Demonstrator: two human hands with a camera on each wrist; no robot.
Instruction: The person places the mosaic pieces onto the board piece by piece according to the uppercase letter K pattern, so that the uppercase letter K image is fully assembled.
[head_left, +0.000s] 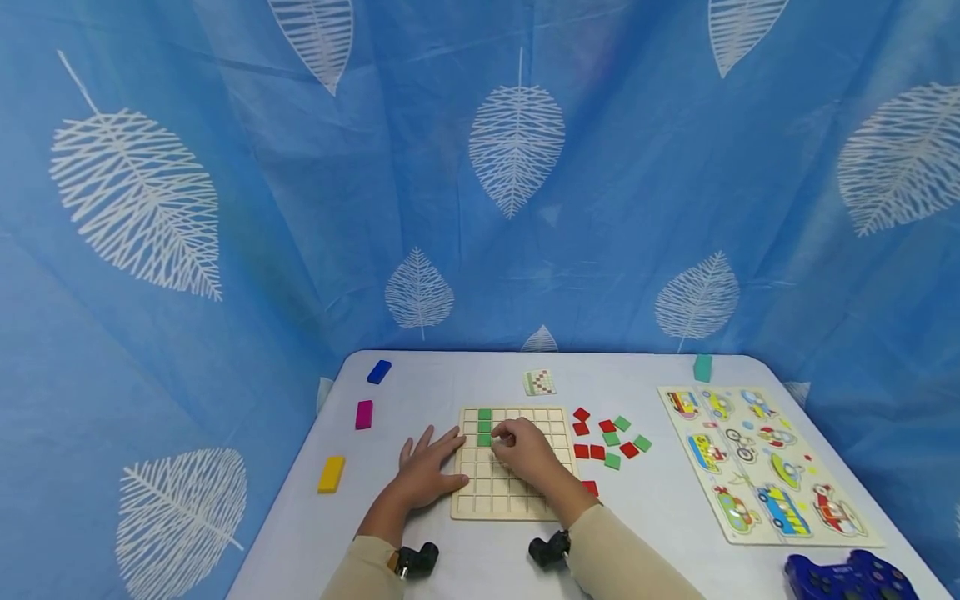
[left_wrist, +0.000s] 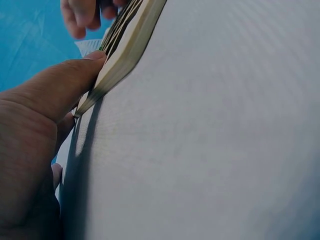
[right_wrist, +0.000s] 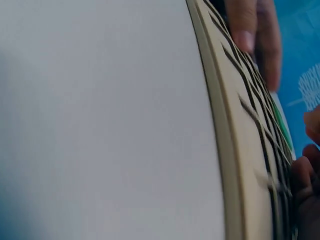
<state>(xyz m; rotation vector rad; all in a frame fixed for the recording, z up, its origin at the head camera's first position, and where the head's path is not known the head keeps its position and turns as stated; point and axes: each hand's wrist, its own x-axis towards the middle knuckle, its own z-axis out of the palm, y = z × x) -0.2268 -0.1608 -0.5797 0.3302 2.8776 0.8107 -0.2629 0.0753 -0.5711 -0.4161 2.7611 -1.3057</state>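
A wooden grid board [head_left: 491, 505] lies on the white table, with green square tiles [head_left: 484, 427] in a column near its upper left. My left hand [head_left: 423, 471] rests at the board's left edge, fingers spread; in the left wrist view its thumb [left_wrist: 65, 82] presses on the rim. My right hand [head_left: 528, 454] is over the middle of the board, fingers curled, with its fingertips right beside the lowest green tile. In the right wrist view the curled fingers [right_wrist: 306, 167] are at the far edge of the frame; I cannot tell whether they pinch a tile.
Loose red tiles [head_left: 581, 451] and green tiles [head_left: 612, 461] are scattered right of the board. A pattern card [head_left: 539, 382] lies behind it. Farther right are a picture puzzle board [head_left: 738, 486] and a blue game controller [head_left: 851, 577]. Blue, pink and yellow blocks [head_left: 331, 474] stand at left.
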